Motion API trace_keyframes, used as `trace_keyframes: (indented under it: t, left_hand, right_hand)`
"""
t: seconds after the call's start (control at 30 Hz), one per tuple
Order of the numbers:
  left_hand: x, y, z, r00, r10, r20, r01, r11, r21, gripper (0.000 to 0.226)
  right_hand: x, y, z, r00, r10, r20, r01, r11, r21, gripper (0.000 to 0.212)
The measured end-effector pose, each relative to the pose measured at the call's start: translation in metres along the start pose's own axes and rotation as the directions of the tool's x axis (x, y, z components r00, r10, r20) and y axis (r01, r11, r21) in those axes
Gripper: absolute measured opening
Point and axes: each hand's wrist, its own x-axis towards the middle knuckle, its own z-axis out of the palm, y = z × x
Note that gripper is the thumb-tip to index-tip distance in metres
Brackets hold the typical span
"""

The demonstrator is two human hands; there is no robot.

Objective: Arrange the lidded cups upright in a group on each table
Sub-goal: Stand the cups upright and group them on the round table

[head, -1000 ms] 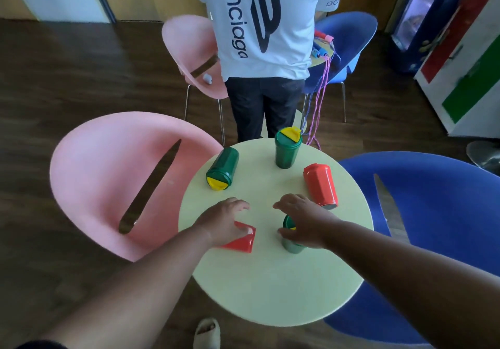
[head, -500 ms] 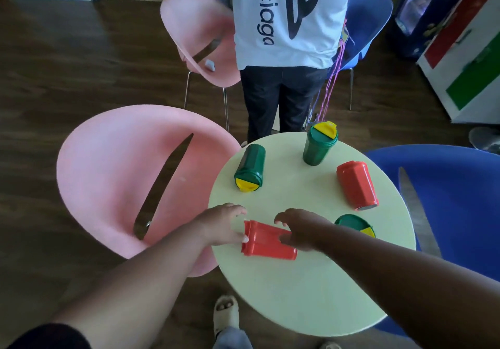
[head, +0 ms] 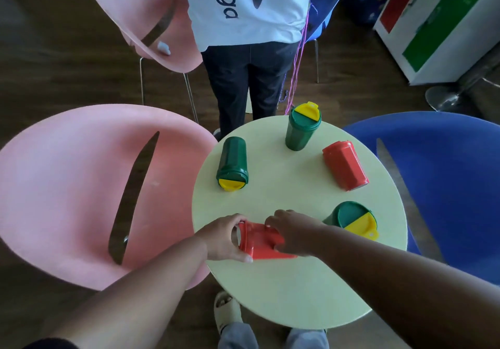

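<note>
Here, at a round pale-green table (head: pixel 297 289), a person grasps a red lidded cup (head: pixel 261 241) lying on its side near the table's near-left edge. The left hand (head: pixel 223 239) wraps its fingers and thumb around the cup's left end, while the right hand (head: pixel 293 231) curls over the right end; both hands are clenched on that one cup.

Four more cups share the tabletop. A green cup with a yellow flip lid (head: pixel 301 128) stands upright at the far side. A second green cup (head: pixel 232 163) lies on its side at the far left, its yellow lid facing the camera. Another red cup (head: pixel 345 166) lies tipped over at the right. A third green cup (head: pixel 351 217) stands upright just beside the right wrist, its green and yellow lid showing.

A pink chair (head: pixel 67 191) sits to the left of the table and a blue chair (head: pixel 446 180) to the right. Beyond the table, another person in a white printed shirt (head: pixel 249 4) and dark trousers stands with their back turned.
</note>
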Motion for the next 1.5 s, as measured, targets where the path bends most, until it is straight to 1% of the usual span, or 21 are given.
trace_keyframes:
  t: [0.1, 0.17, 0.23, 0.3, 0.37, 0.47, 0.53, 0.77, 0.9, 1.0, 1.1, 1.23, 1.27, 1.33, 1.37, 1.43, 1.5]
  left_hand:
    - [-0.003, 0.005, 0.001, 0.999, -0.013, -0.034, 0.011, 0.998, -0.062, 0.092]
    - [-0.005, 0.016, -0.003, 0.998, -0.001, -0.069, -0.004, 0.998, -0.069, 0.092]
    - [-0.008, 0.033, -0.011, 0.994, 0.027, -0.107, -0.033, 0.998, -0.052, 0.094]
    - [-0.009, 0.054, -0.020, 0.990, 0.059, -0.127, -0.058, 0.998, 0.010, 0.096]
    - [-0.010, 0.079, -0.026, 0.987, 0.090, -0.134, -0.076, 0.991, 0.106, 0.094]
    - [-0.006, 0.112, -0.028, 0.979, 0.142, -0.148, -0.096, 0.955, 0.281, 0.091]
    - [-0.003, 0.128, -0.025, 0.975, 0.155, -0.157, -0.091, 0.931, 0.352, 0.093]
    - [0.005, 0.164, -0.005, 0.974, 0.174, -0.148, -0.080, 0.866, 0.494, 0.090]
    - [0.005, 0.176, -0.002, 0.976, 0.163, -0.141, -0.067, 0.851, 0.520, 0.091]
    - [0.003, 0.182, -0.001, 0.974, 0.180, -0.136, -0.075, 0.827, 0.557, 0.091]
    - [0.001, 0.183, -0.001, 0.973, 0.185, -0.135, -0.076, 0.817, 0.572, 0.092]
    - [0.002, 0.177, -0.003, 0.975, 0.184, -0.126, -0.088, 0.838, 0.539, 0.097]
    - [0.002, 0.175, -0.005, 0.976, 0.173, -0.129, -0.087, 0.862, 0.500, 0.098]
    - [0.004, 0.168, -0.013, 0.976, 0.141, -0.166, -0.076, 0.936, 0.344, 0.095]
    - [0.006, 0.162, -0.019, 0.969, 0.133, -0.208, -0.080, 0.966, 0.245, 0.088]
    - [0.011, 0.142, -0.035, 0.934, 0.116, -0.338, -0.088, 0.991, 0.099, 0.065]
    - [0.017, 0.116, -0.050, 0.858, 0.040, -0.512, -0.049, 0.999, -0.004, 0.046]
  right_hand:
    - [0.001, 0.007, -0.002, 1.000, -0.030, 0.003, 0.030, 1.000, 0.008, 0.055]
    - [-0.001, 0.013, -0.007, 0.999, -0.049, -0.020, 0.049, 0.999, 0.012, 0.055]
    - [-0.005, 0.021, -0.014, 0.996, -0.057, -0.062, 0.059, 0.998, 0.031, 0.050]
    - [-0.011, 0.031, -0.024, 0.995, -0.049, -0.092, 0.057, 0.995, 0.086, 0.046]
    - [-0.019, 0.041, -0.035, 0.993, -0.040, -0.112, 0.059, 0.984, 0.169, 0.047]
    - [-0.029, 0.059, -0.050, 0.992, -0.021, -0.125, 0.056, 0.956, 0.289, 0.045]
    - [-0.035, 0.072, -0.054, 0.994, -0.014, -0.112, 0.049, 0.947, 0.316, 0.042]
    - [-0.050, 0.105, -0.050, 0.996, -0.025, -0.086, 0.049, 0.955, 0.291, 0.032]
    - [-0.049, 0.112, -0.046, 0.996, -0.030, -0.088, 0.052, 0.964, 0.262, 0.034]
    - [-0.048, 0.114, -0.045, 0.994, -0.060, -0.089, 0.077, 0.977, 0.201, 0.036]
    - [-0.045, 0.116, -0.045, 0.995, -0.056, -0.079, 0.072, 0.973, 0.219, 0.034]
    - [-0.040, 0.117, -0.051, 0.996, -0.063, -0.055, 0.074, 0.973, 0.217, 0.031]
    - [-0.037, 0.117, -0.054, 0.997, -0.060, -0.052, 0.070, 0.973, 0.222, 0.030]
    - [-0.031, 0.116, -0.062, 0.998, -0.026, -0.063, 0.043, 0.962, 0.270, 0.030]
    - [-0.027, 0.114, -0.067, 0.997, 0.000, -0.077, 0.024, 0.953, 0.303, 0.029]
    - [-0.016, 0.106, -0.078, 0.992, 0.051, -0.116, -0.005, 0.931, 0.366, 0.028]
    - [-0.001, 0.093, -0.086, 0.986, 0.085, -0.146, -0.018, 0.912, 0.409, 0.027]
